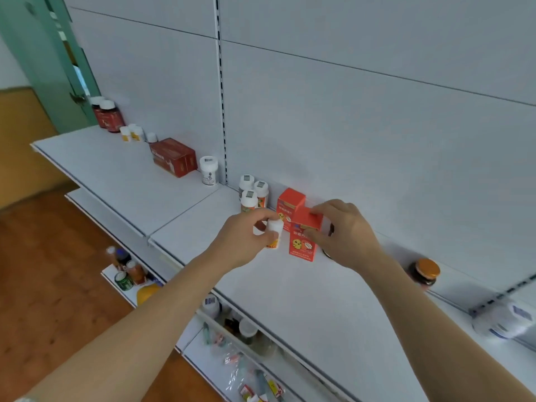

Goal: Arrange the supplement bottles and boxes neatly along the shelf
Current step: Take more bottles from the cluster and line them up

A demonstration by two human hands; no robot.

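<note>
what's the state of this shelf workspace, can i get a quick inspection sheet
surface: white shelf, mostly bare toward the front edge
job's things: three white-capped bottles grouped by the back panel; orange box upright behind a second orange box; dark red boxes, white jar, small white bottles and dark red bottles further left; gold-lidded jar to the right
clutter: loose bottles and packets on lower shelves
grippers: left hand grips small white bottle; right hand pinches the front orange box
cables: nothing seen
surroundings: wooden floor, green door
</note>
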